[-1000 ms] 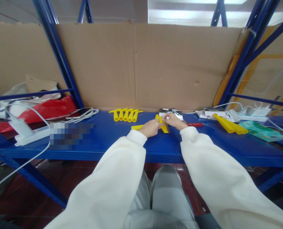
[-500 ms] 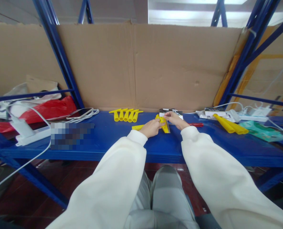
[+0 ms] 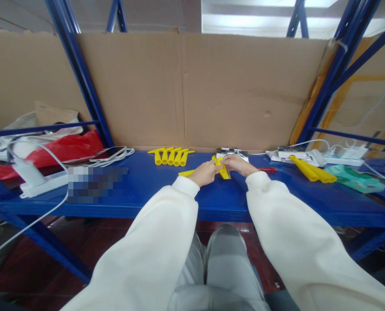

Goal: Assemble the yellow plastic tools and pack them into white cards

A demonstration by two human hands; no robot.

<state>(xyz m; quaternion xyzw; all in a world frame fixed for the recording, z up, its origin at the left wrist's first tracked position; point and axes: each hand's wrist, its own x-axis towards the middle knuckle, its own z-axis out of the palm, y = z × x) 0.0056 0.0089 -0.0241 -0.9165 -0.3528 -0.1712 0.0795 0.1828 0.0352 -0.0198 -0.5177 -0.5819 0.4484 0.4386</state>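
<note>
My left hand [image 3: 205,173] is closed on a yellow plastic piece [image 3: 224,172], its fingers pressed round the upper end. My right hand [image 3: 239,164] meets it from the other side, with thumb and fingertips pinched together at the top of the same piece. Whether a small part sits between the right fingertips is hidden. The piece's lower end, with small dark holes, lies over a flat grey edge. From under my left hand another yellow length [image 3: 186,173] sticks out to the left. A red tool handle [image 3: 267,170] lies beside my right wrist.
Several yellow T-shaped tubes [image 3: 170,157] stand in a row at the back. A shiny packet [image 3: 233,152] lies behind my hands. To the right are yellow cones [image 3: 312,170], a green packet [image 3: 357,178] and a power strip [image 3: 344,160]. Cables and a phone [image 3: 109,153] are left.
My right hand has lowered slightly, bringing its fingertips down onto the top of the yellow piece close to my left fingers. My left hand has barely moved.
</note>
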